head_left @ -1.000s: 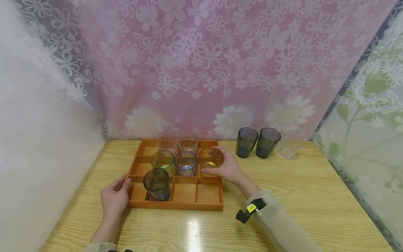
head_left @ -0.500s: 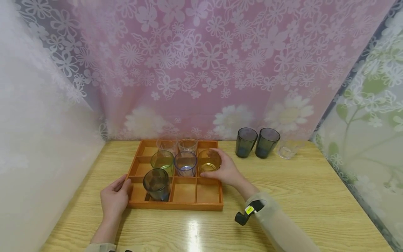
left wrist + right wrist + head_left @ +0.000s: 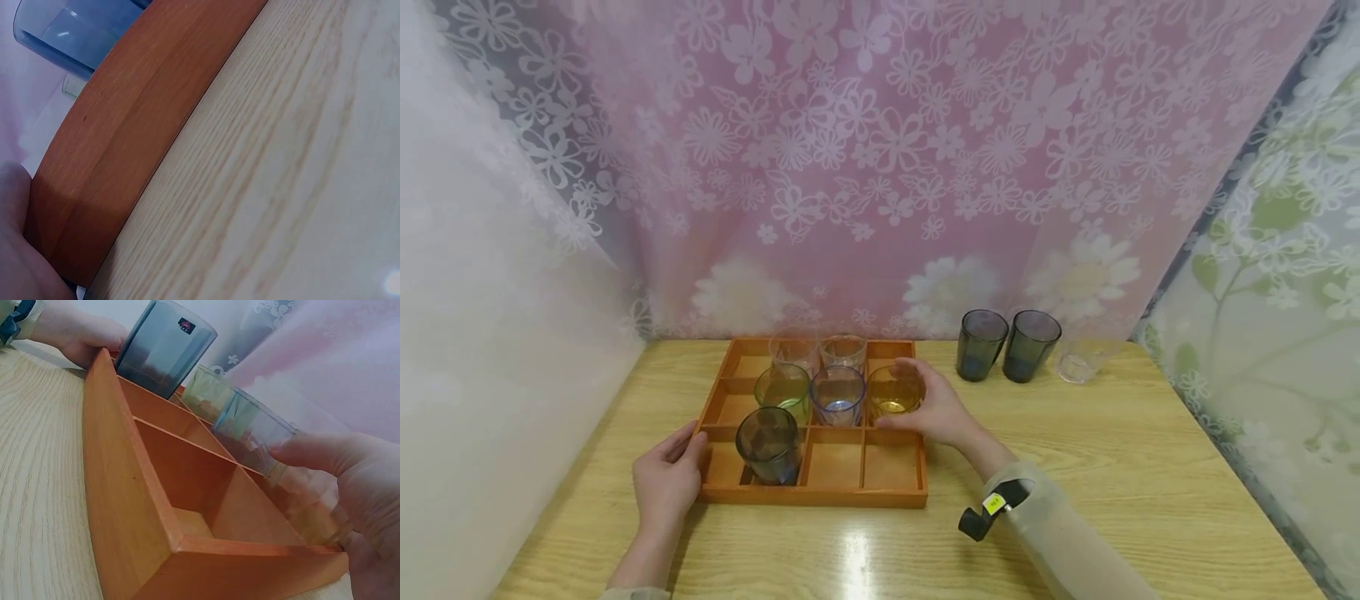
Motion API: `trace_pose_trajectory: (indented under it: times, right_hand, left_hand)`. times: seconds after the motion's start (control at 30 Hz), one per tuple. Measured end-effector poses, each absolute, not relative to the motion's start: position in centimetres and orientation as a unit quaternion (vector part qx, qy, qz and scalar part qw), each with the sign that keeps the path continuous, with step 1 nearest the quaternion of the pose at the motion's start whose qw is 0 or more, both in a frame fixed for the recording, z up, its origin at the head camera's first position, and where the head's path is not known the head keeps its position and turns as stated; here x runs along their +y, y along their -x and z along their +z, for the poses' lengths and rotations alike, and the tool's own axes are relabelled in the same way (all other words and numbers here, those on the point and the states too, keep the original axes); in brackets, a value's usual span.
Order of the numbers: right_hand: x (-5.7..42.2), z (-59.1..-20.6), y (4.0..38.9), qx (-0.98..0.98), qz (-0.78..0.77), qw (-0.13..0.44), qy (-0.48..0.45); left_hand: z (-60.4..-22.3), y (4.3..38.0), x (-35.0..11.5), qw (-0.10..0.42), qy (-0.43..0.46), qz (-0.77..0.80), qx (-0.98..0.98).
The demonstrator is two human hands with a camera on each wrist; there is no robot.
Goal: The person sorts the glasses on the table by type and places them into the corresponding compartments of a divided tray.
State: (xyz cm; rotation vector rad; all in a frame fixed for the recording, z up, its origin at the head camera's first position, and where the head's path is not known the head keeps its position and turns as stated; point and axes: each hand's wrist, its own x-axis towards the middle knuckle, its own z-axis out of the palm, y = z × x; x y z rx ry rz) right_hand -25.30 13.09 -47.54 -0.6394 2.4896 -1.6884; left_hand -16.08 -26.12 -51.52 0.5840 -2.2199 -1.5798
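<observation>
My right hand [image 3: 942,410] holds an amber drinking glass [image 3: 892,398] between thumb and fingers; the glass sits in the middle-row right compartment of a wooden divided tray [image 3: 816,497]. Its base is low behind the dividers. At the tray's front left, my left hand [image 3: 667,473] grips the side wall. Left of the amber glass stand a blue-rimmed glass [image 3: 838,398] and a green glass [image 3: 780,390]. A dark grey glass [image 3: 164,347] leans in the front row. Two clear glasses stand in the back row, one of them a clear glass [image 3: 844,353] behind the blue-rimmed one.
On the table [image 3: 1112,475], right of the tray, stand two dark glasses, a left dark glass [image 3: 981,346] and a right dark glass [image 3: 1032,347]. Beside them is a clear glass [image 3: 1077,367]. A floral curtain [image 3: 850,167] hangs behind the table's back edge.
My right hand has lowered the amber glass further into its compartment, and the glass has shifted slightly left. My left hand keeps its grip on the tray. The head view has tilted slightly.
</observation>
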Motion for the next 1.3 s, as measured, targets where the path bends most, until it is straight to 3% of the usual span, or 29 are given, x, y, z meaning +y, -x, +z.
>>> trace_pose_trajectory:
  times: [0.33,0.83,1.3]
  right_hand:
    - [14.8,-46.3,24.6,0.774,-0.593,0.060,0.213]
    - [19.4,-44.3,23.6,0.759,-0.620,-0.009,0.196]
    - [23.7,-45.1,23.5,0.793,-0.596,-0.070,0.104]
  left_hand:
    - [-51.4,15.9,-26.0,0.178,-0.204,-0.552,-0.789]
    - [-51.6,16.0,-26.0,0.183,-0.203,-0.548,-0.791]
    - [-51.5,16.0,-26.0,0.171,-0.212,-0.550,-0.790]
